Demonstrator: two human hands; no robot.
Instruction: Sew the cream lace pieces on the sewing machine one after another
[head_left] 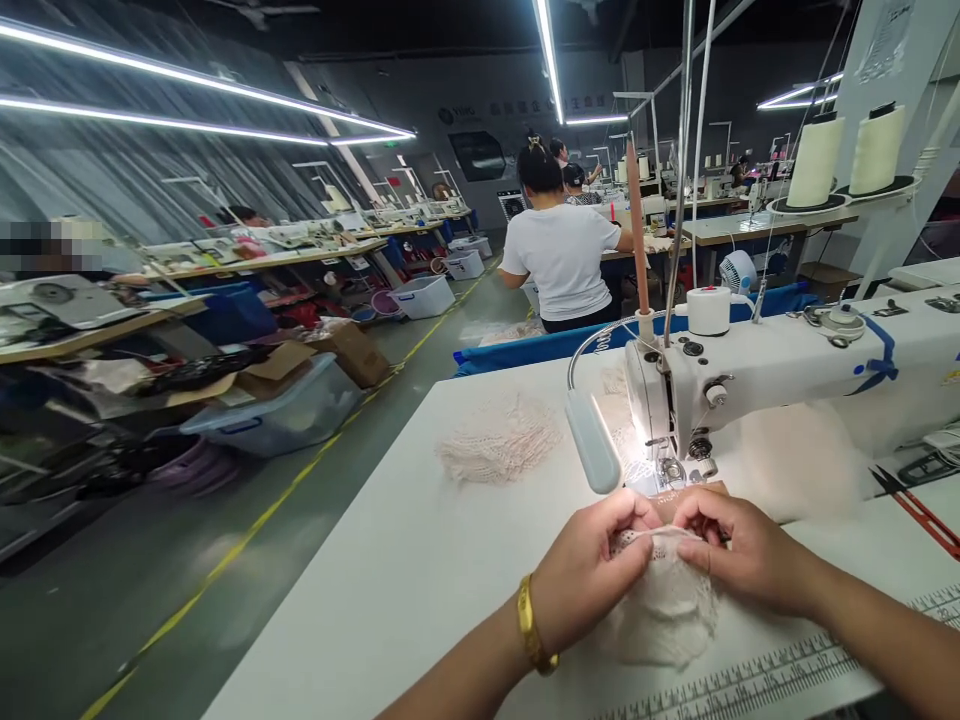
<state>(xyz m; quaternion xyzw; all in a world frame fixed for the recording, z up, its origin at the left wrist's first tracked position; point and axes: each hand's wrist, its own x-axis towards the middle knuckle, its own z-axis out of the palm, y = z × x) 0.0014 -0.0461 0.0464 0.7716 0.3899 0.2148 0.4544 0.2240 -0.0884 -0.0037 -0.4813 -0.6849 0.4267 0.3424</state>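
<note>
A piece of pale lace fabric [664, 610] hangs between my two hands, just in front of the sewing machine's needle area. My left hand [600, 560], with a gold bracelet at the wrist, pinches the fabric's upper edge from the left. On the right side, my right hand [739, 550] pinches the same edge, its thumb and fingers closed. The white sewing machine [765, 365] stands right behind the hands, its lamp lighting the needle. More lace [499, 442] lies in a loose pile on the white table [390, 560] to the left.
A grey lamp or guard [592, 440] hangs beside the needle. Red-handled scissors [926, 520] lie at the right, and a printed ruler [787, 665] runs along the front edge. Thread cones [816, 160] stand behind. A person in a white shirt [561, 250] sits farther back.
</note>
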